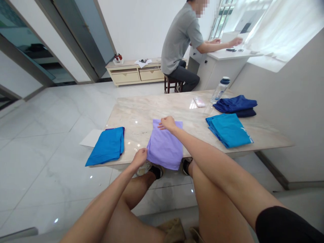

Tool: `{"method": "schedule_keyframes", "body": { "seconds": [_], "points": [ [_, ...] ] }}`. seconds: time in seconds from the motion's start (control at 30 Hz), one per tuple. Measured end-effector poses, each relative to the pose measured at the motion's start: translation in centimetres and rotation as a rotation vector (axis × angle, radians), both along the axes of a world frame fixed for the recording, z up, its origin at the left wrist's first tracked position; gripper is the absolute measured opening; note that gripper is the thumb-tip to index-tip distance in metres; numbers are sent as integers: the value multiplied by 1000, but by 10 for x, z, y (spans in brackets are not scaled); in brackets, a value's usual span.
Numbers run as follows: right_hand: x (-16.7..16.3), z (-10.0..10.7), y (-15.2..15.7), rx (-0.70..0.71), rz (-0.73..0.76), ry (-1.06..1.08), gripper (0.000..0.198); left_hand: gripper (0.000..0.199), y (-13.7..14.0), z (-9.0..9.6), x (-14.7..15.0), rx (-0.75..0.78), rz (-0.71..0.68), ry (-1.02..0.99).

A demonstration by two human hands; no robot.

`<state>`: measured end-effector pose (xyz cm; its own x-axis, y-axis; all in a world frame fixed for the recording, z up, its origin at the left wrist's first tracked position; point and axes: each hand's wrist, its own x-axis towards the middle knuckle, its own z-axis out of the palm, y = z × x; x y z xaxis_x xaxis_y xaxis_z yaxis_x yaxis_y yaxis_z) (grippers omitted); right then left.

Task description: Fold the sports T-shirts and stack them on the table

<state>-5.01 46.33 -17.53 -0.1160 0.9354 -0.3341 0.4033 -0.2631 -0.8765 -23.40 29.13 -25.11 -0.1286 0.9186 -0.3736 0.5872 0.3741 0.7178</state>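
Observation:
A light purple folded cloth [165, 148], perhaps a garment, lies in front of me, its near end hanging over the table's edge. At its lower left side, my left hand [140, 157] is closed, pinching the cloth's edge between thumb and fingers. My right hand [167, 123] rests across the upper part of the cloth, with its fingers stretched out to the left. To the left is a folded blue cloth [107, 145] with a dark purple one showing beneath it. Folded turquoise cloth [229, 130] with white print lies to the right, near folded dark blue cloth [236, 104].
The marble-look table [141, 108] has a clear bottle with a blue cap [220, 89] at its back right. Behind it, a person in a grey shirt [178, 37] sits on a stool at a white desk [222, 55]. A low cabinet [126, 77] stands along the wall.

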Motion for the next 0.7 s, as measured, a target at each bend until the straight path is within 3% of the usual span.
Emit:
{"method": "schedule_keyframes", "body": {
  "seconds": [0.1, 0.27, 0.33, 0.5, 0.7],
  "points": [
    [12, 4, -5, -10, 3, 2, 17, 49, 7, 1, 2, -29, -15, 110],
    [44, 6, -7, -16, 26, -111, 15, 24, 20, 11, -3, -17, -46, 280],
    [59, 5, -5, -41, 33, -180, 15, 22, 22, 15, -11, -20, -29, 336],
    [99, -2, -7, -209, 52, -338, 8, 24, 35, 24, -21, 16, -4, 453],
    [127, -12, -26, -453, 94, -335, 12, 40, 79, 28, 10, 62, -4, 400]
  ]
}}
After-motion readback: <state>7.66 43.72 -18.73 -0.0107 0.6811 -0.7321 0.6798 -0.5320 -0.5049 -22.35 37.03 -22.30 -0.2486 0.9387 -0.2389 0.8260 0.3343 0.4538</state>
